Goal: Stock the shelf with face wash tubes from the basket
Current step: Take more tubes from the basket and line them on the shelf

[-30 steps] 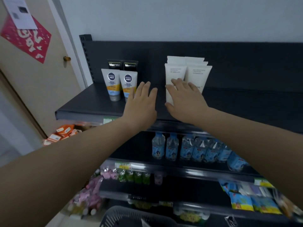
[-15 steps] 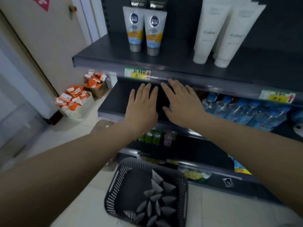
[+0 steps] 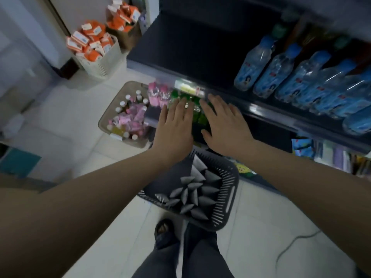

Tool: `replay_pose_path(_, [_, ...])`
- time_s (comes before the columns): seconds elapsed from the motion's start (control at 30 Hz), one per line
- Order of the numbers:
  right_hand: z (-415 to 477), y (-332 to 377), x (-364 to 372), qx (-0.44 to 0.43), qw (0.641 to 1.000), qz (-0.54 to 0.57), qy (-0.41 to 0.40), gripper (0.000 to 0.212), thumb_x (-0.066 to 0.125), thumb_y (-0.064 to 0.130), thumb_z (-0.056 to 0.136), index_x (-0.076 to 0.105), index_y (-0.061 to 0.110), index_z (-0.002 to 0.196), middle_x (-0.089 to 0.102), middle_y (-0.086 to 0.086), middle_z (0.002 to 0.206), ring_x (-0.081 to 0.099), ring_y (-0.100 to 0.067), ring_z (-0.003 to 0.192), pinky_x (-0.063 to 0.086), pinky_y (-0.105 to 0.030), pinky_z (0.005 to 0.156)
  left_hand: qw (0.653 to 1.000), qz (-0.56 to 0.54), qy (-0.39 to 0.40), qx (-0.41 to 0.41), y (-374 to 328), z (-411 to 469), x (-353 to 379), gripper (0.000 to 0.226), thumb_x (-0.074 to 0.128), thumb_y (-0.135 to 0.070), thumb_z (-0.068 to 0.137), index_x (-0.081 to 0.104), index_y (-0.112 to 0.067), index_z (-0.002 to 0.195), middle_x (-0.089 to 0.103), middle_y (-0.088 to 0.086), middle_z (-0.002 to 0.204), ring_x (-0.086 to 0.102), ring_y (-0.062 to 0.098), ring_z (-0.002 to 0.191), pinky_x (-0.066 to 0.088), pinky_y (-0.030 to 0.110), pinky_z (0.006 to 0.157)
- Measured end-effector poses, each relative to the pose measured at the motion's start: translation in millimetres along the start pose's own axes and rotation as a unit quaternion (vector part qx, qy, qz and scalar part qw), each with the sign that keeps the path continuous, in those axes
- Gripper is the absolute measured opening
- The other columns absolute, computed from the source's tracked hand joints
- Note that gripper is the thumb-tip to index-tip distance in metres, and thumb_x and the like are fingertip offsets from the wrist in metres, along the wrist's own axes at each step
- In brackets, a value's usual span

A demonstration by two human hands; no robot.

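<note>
- Two bare hands reach out in front, palms down: the left hand (image 3: 174, 125) and the right hand (image 3: 224, 125) are side by side, fingers straight and slightly spread, holding nothing.
- Both hover clear of any product, at twelve o'clock of the basket (image 3: 230, 195). I judge they are paired like this to come down on the tubes together and take several at once.
- Packed in that dark slotted basket on the floor, the face wash tubes (image 3: 192, 195) stand crimped ends up, which leaves the flat ends easy to pinch. None is in a hand yet.
- The basket sits close under the shelving, with a sandalled foot (image 3: 163, 227) at its seven o'clock, probably so each lift is short.
- At two o'clock of the hands, blue-capped water bottles (image 3: 281, 69) stand in a row on a dark shelf board (image 3: 190, 43) whose left part is bare.
- Just past the fingertips, at twelve o'clock, green-capped items (image 3: 176, 95) and pink ones (image 3: 156, 93) crowd a lower shelf lip. They are too blurred to name more closely.
- At nine o'clock of the hands a beige bin (image 3: 104, 119) of pink packs and small bottles stands on the floor. Further off, at eleven o'clock, are orange packets (image 3: 90, 37).
- At four o'clock of the basket a thin cable (image 3: 291, 245) trails over the tiles.
- The jutting shelf edges above the basket stand in the way. A tube raised straight up could catch on them, so the lift likely needs to come back toward the body first.
</note>
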State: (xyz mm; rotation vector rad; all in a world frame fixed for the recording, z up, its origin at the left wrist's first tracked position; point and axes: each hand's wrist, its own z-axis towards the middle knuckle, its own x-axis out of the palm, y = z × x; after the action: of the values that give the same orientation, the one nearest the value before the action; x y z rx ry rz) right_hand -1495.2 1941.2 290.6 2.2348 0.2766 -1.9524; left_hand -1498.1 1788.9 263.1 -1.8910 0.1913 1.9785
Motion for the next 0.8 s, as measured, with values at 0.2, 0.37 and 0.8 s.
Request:
replay_pose_path(0.2, [-6.3, 6.9, 60.1, -0.032, 0.998, -0.003, 0.055, 0.075, 0.044, 0.039, 0.095, 0.003, 0.016, 0.153, 0.003, -0.009, 0.16, 0.006, -0.025, 0.148, 0.01, -0.043, 0.118, 0.997, -0.022, 0.071, -0.029, 4.0, -31.8, 57.4, 0.068, 0.043, -0.025, 0.09, 0.016, -0.009, 0.15, 0.016, 0.014, 0.157, 0.01, 0.03, 0.146, 0.011, 0.048, 0.118])
replay_pose_path(0.37, [-12.6, 7.7, 100.5, -0.058, 0.992, -0.005, 0.108, 0.073, 0.044, 0.034, 0.096, 0.003, 0.015, 0.153, 0.005, -0.01, 0.16, 0.007, -0.026, 0.148, 0.011, -0.041, 0.118, 0.99, -0.03, 0.121, -0.06, 2.8, -50.3, 92.9, 0.068, 0.016, -0.031, 0.087, 0.014, -0.006, 0.15, 0.015, 0.016, 0.157, 0.011, 0.031, 0.146, 0.012, 0.047, 0.118])
replay_pose_path(0.8, [-8.8, -13.2, 204.4, -0.014, 0.986, 0.036, 0.165, 0.06, 0.047, 0.025, 0.095, 0.024, 0.004, 0.146, 0.03, -0.012, 0.151, 0.029, -0.028, 0.14, 0.027, -0.036, 0.111, 0.974, -0.095, 0.197, -0.054, -9.2, -65.0, 195.0, 0.063, 0.036, -0.015, 0.089, 0.02, -0.006, 0.149, 0.022, 0.012, 0.155, 0.014, 0.029, 0.145, 0.014, 0.043, 0.119])
